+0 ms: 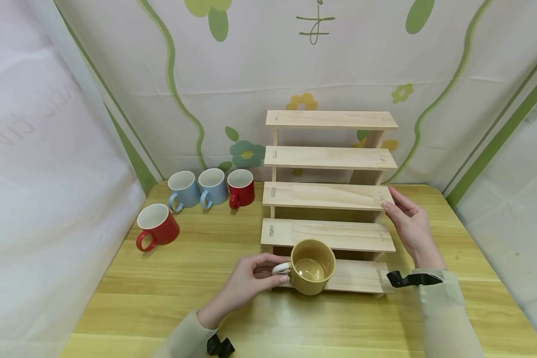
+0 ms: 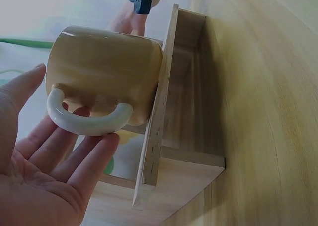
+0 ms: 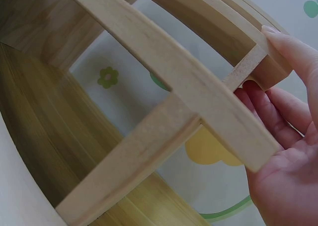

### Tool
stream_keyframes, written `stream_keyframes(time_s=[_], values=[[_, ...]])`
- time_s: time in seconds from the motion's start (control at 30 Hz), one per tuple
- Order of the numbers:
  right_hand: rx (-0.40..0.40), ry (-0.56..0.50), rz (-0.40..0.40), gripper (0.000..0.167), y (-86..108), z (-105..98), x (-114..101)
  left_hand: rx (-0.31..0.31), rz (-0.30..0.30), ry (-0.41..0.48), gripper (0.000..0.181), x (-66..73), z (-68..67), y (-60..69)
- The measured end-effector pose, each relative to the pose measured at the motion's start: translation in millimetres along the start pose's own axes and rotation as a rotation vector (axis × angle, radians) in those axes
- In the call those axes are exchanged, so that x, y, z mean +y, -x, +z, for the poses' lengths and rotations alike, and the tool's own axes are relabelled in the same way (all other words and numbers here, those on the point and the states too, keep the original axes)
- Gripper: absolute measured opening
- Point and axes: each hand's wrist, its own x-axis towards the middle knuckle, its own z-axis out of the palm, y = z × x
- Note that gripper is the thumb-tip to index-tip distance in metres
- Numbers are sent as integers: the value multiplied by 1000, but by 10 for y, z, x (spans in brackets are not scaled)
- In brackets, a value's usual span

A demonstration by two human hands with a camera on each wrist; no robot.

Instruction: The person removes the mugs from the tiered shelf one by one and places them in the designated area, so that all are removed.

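A mustard-yellow mug (image 1: pixel 312 267) with a white handle (image 2: pixel 89 120) stands upright on the lowest step of a stepped wooden rack (image 1: pixel 326 195). Beside that handle is my left hand (image 1: pixel 256 275); its fingertips touch or nearly touch the handle while the thumb stays apart from it in the left wrist view. At the rack's other side, my right hand (image 1: pixel 410 226) grips the right end of the middle step. Its thumb (image 3: pixel 285 42) lies along the board's edge, and the other fingers curl underneath.
Left of the rack, two light blue mugs (image 1: pixel 184 189) and a red mug (image 1: pixel 241 188) stand in a row on the wooden table (image 1: pixel 206 238). Another red mug (image 1: pixel 159 224) is nearer the left edge. A patterned white cloth (image 1: pixel 250 59) hangs behind.
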Motion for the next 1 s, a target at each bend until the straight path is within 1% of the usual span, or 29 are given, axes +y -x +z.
stream_keyframes(time_s=[0.17, 0.37, 0.57, 0.77, 1.0], values=[[-2, -15, 2, 54, 7, 0, 0, 25, -9, -46, 29, 0, 4, 7], [-3, -20, -5, 54, 7, 1, -2, 63, 10, -92, 22, -10, 22, -15], [-6, -16, -12, 54, 9, 0, -9, 85, 12, -88, 19, -29, 42, -32], [-6, -17, -12, 55, 7, 1, -10, 103, 3, -63, 18, -32, 64, -31], [-9, -20, -11, 56, 5, 5, -3, 108, 2, -55, 15, -46, 71, -32]])
